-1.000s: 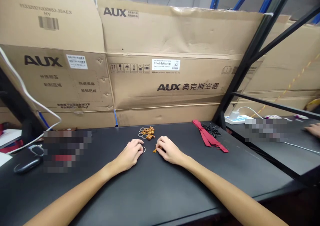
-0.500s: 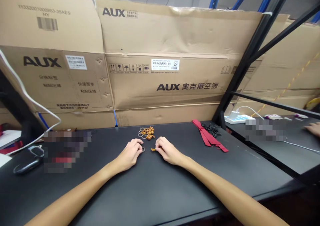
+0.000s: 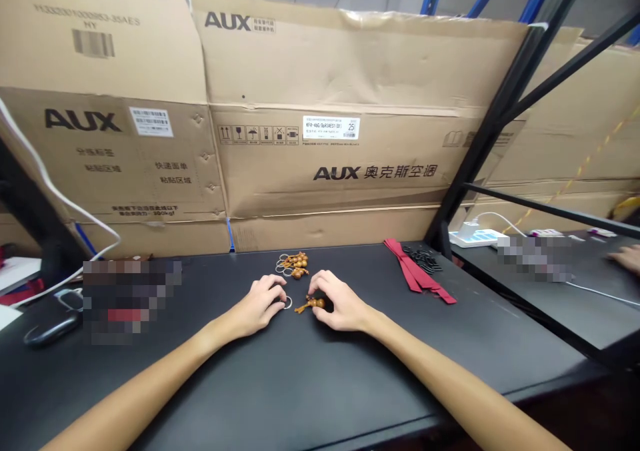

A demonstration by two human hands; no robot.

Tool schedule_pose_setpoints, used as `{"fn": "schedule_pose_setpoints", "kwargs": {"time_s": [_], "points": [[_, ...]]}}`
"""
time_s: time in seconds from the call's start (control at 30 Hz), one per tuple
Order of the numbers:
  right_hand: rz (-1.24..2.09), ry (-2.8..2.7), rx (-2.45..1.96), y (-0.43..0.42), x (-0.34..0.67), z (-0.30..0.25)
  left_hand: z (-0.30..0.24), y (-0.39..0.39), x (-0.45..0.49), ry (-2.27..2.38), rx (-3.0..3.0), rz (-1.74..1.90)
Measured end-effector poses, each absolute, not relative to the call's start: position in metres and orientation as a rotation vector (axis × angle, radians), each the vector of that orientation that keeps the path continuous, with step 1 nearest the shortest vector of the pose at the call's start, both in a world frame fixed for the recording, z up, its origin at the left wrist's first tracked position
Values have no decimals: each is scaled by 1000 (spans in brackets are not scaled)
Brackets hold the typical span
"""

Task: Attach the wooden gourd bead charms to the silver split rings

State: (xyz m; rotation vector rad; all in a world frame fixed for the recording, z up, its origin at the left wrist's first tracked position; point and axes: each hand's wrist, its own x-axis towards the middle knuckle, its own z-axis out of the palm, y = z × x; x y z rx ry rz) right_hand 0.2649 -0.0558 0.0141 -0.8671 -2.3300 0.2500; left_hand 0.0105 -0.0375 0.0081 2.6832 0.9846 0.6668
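My left hand (image 3: 261, 304) rests low over the black table, thumb and fingers slightly apart, with a metal split ring (image 3: 288, 302) right beside its fingertips. Whether the fingertips touch the ring I cannot tell. A brown wooden gourd charm (image 3: 317, 302) with an orange-brown cord lies between the spread thumb and fingers of my right hand (image 3: 337, 301). The hand curves around the charm without pinching it. Just behind both hands sits a small pile of similar gourd charms (image 3: 299, 262) with metal rings.
Red ribbon strips (image 3: 417, 274) and a heap of black clasps or cords (image 3: 424, 260) lie at the back right. Cardboard (image 3: 325, 191) stands along the rear edge. On the right, a black frame post (image 3: 457, 191) divides off another table, where another person's hand (image 3: 625, 259) shows.
My right fingers have spread from a pinch, leaving more of the gourd charm in view. The left thumb and fingers have parted beside the ring.
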Motion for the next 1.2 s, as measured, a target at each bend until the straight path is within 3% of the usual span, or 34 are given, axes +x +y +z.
{"fn": "schedule_pose_setpoints", "kwargs": {"time_s": [0.27,0.6,1.2], "points": [[38,-2438,-1003,-55,265,15,14,-35,6,829,2837,602],[127,-2444,-888,-56,262,14,13,-37,12,813,2994,512],[147,-2420,-804,-57,250,4,6,-51,28,907,2606,700]]}}
